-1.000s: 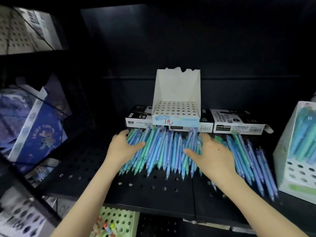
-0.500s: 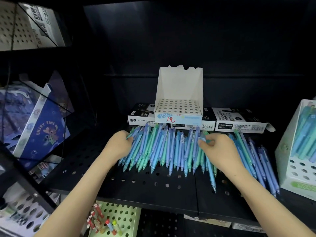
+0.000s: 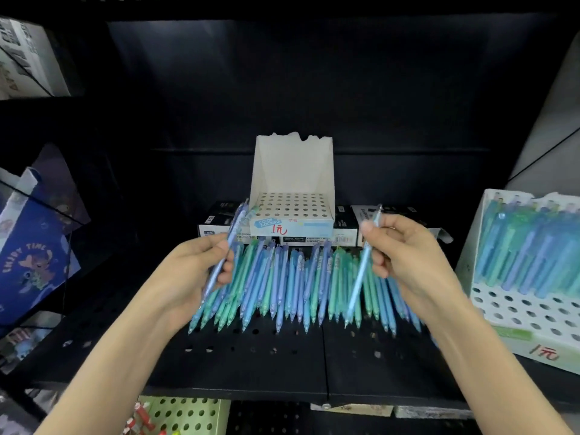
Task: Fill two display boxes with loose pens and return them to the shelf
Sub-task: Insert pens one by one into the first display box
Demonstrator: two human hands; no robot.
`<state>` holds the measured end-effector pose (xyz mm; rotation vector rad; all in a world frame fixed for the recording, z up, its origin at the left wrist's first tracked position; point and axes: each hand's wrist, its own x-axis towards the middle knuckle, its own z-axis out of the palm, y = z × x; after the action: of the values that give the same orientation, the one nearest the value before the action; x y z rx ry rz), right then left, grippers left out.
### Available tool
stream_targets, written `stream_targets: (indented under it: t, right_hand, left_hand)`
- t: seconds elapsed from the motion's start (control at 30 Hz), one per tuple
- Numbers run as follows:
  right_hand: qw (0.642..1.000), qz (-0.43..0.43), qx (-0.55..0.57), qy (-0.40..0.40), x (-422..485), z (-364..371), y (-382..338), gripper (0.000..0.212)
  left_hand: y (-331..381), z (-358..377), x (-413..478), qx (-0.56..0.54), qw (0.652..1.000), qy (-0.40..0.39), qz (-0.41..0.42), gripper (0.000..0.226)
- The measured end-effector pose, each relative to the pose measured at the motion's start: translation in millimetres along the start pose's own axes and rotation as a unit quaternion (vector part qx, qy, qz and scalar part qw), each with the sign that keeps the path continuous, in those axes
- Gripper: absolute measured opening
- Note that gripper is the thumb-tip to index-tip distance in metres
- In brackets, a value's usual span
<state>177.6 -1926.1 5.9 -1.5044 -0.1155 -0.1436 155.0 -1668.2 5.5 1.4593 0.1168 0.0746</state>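
Note:
Several loose blue and green pens (image 3: 295, 284) lie side by side on the black perforated shelf (image 3: 251, 362). Behind them an empty white display box (image 3: 293, 180) with a holed insert stands on flat black-and-white boxes. My left hand (image 3: 201, 268) holds a blue pen (image 3: 233, 233) lifted above the pile. My right hand (image 3: 408, 259) pinches a light blue pen (image 3: 357, 287), also raised, its tip pointing down toward me. A second white display box (image 3: 514, 318), partly filled with pens, stands at the right edge.
Flat black-and-white boxes (image 3: 345, 235) line the back of the shelf under the empty box. Blue printed packages (image 3: 31, 255) lean behind a wire rack on the left. A green perforated holder (image 3: 185, 416) with small items sits on the shelf below.
Both hands were pressed on the pen pile; each has now closed on a pen and lifted it off the shelf. The view has moved closer.

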Motion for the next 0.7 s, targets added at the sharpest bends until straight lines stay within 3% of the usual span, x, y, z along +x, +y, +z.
stream_targets:
  t: [0.13, 0.27, 0.37, 0.53, 0.7]
  right_hand:
    - [0.997, -0.024, 0.056, 0.038, -19.0, -33.0, -25.2, 0.026]
    - [0.980, -0.083, 0.054, 0.174, -42.6, -80.4, -38.6, 0.025]
    - [0.943, -0.172, 0.024, 0.283, -57.6, -116.9, -45.6, 0.017]
    - [0.857, -0.238, -0.155, 0.430, -67.6, -160.3, -50.4, 0.015]
    - [0.795, -0.236, -0.315, 0.462, -58.5, -164.5, -39.2, 0.011]
  left_hand:
    - [1.2, 51.7, 1.3, -0.133, 0.988, -0.072, -0.023, 0.015]
    - [-2.0, 111.2, 3.3, -0.204, 0.965, -0.160, -0.046, 0.018]
    - [-3.4, 156.1, 1.6, -0.199, 0.957, -0.206, -0.054, 0.015]
    - [-8.9, 213.9, -1.9, -0.198, 0.941, -0.263, -0.073, 0.019]
    - [-18.5, 236.5, -3.5, -0.196, 0.934, -0.292, -0.068, 0.020]
